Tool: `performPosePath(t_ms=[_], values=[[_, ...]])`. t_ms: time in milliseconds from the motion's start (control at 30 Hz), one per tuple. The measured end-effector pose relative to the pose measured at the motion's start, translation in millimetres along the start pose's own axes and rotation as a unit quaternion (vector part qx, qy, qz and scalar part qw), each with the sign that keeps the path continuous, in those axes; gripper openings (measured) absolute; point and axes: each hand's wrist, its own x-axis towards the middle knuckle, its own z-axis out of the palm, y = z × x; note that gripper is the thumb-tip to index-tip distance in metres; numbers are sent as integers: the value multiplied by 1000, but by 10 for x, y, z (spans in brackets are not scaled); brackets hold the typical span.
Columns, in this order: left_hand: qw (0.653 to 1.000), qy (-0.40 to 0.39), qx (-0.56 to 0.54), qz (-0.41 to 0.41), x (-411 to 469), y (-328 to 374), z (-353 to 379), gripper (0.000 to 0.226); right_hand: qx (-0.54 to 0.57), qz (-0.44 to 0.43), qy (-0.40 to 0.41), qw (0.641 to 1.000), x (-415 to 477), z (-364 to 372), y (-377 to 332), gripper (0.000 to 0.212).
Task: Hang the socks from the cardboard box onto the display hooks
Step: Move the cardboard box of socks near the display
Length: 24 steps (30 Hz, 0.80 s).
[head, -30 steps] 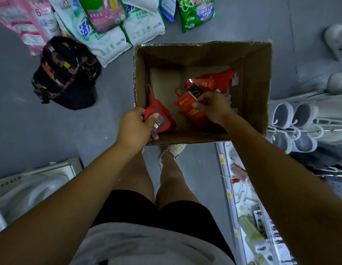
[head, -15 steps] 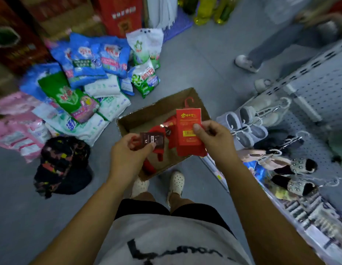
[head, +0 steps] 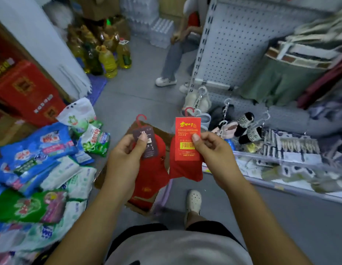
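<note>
Along the left edge of the floor (head: 128,96) lies a pile of detergent bags (head: 42,169); their exact count cannot be told, since they overlap. Behind them stand red cartons (head: 26,92), and farther back a cluster of yellow oil bottles (head: 107,60), count not clear. Two sock pairs are in hand. The left hand (head: 126,155) has its grip closed on the first sock pair (head: 153,169), thumb pressed on the pair's dark label card (head: 147,142); one red plastic hook (head: 141,118) stands up from that card. The pair hangs down in front of the cardboard box (head: 160,132), which sits on the floor below the hands. Only parts of the box show; at its near end something red lies inside, too hidden to identify. The right hand (head: 210,148) has its grip closed on the second sock pair (head: 185,169), thumb on the pair's red label card (head: 187,138), which carries one barcode; one red hook (head: 189,111) rises from its top edge. Both pairs are held apart, side by side, above the box and left of the pegboard rack (head: 242,35). On the rack, metal display hooks (head: 226,108) carry slippers (head: 244,123); the lower shelf (head: 281,180) holds small carded goods. A second person (head: 175,52) sits beyond the rack. One white clog (head: 194,200) shows on the floor at the box's right.
</note>
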Motion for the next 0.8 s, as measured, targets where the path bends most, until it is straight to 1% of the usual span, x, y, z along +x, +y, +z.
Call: performPosePath(t_ms=[67, 200, 367, 467, 533, 600, 633, 700, 733, 800], values=[[998, -45, 34, 20, -27, 4, 167, 16, 21, -4, 42, 999, -159, -164, -47, 28], [985, -136, 92, 44, -151, 8, 537, 15, 56, -21, 117, 991, -454, -485, -127, 29], [966, -202, 134, 89, -373, -9, 1088, 15, 85, -32, 197, 976, -797, -981, -148, 29], [957, -242, 130, 90, -576, -72, 1472, 18, 89, -34, 246, 965, -997, -1352, -141, 27], [950, -274, 123, 85, -754, -131, 1766, 16, 83, -38, 261, 961, -1137, -1618, -127, 19], [942, -300, 126, 82, -943, -263, 2090, 16, 77, -42, 269, 959, -1303, -1920, -104, 15], [939, -311, 127, 79, -1036, -332, 2258, 18, 76, -45, 278, 956, -1396, -2092, -86, 16], [929, -329, 142, 88, -1258, -455, 2614, 36, 73, -52, 309, 947, -1598, -2480, -47, 19], [923, -341, 154, 94, -1359, -531, 2792, 40, 74, -53, 324, 942, -1708, -2689, -29, 20], [917, -352, 156, 100, -1560, -663, 3156, 28, 78, -54, 356, 930, -1929, -3128, 10, 20]])
